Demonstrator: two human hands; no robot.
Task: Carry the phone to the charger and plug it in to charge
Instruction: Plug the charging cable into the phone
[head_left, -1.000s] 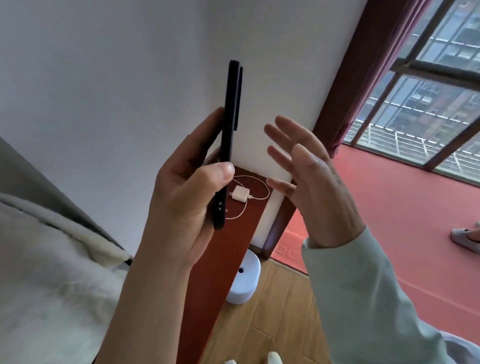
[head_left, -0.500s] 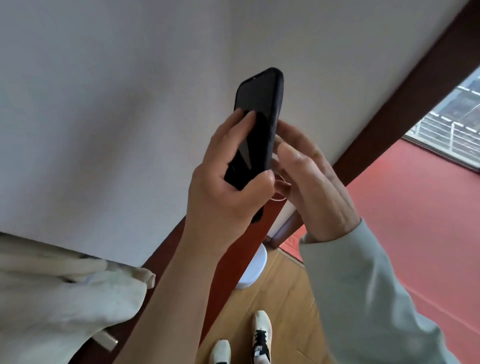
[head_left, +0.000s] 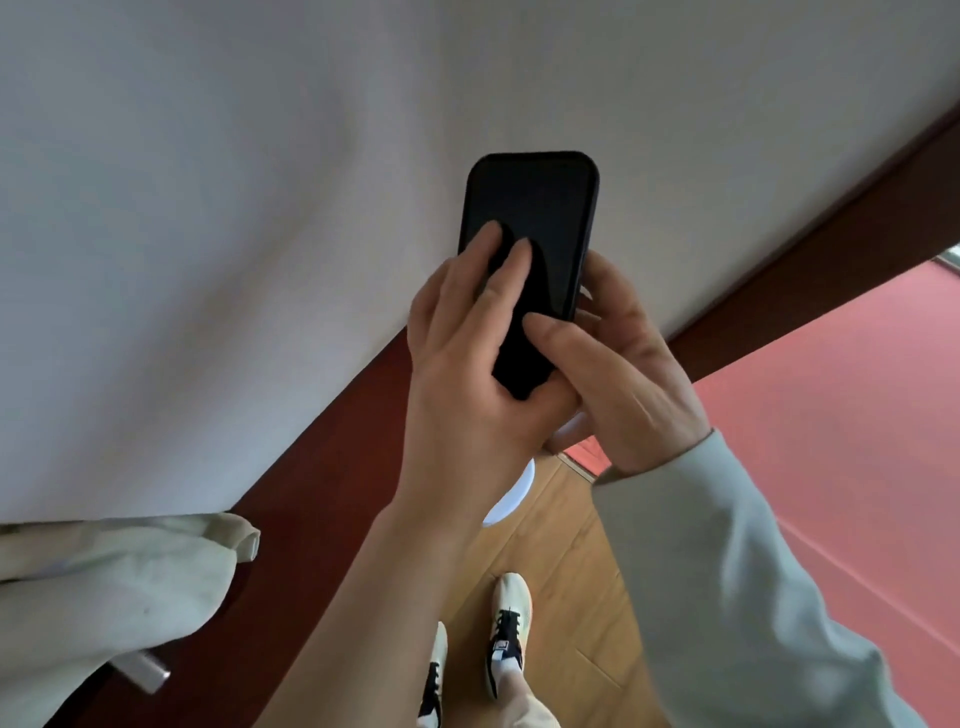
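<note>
I am gripping the black phone (head_left: 535, 244) in my left hand (head_left: 467, 374), fingers lying across its face, while my right hand (head_left: 623, 364) is clasping its lower edge, thumb on the screen. I am holding it upright before the white wall (head_left: 260, 208), above the dark red shelf (head_left: 332, 467) and wood floor (head_left: 561, 545).

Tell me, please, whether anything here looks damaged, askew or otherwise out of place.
Nothing looks damaged or spilled. The phone is upright and intact, held by the left hand with the right hand against its lower edge. The pale cloth lies crumpled on the dark red ledge, merely untidy.
</note>
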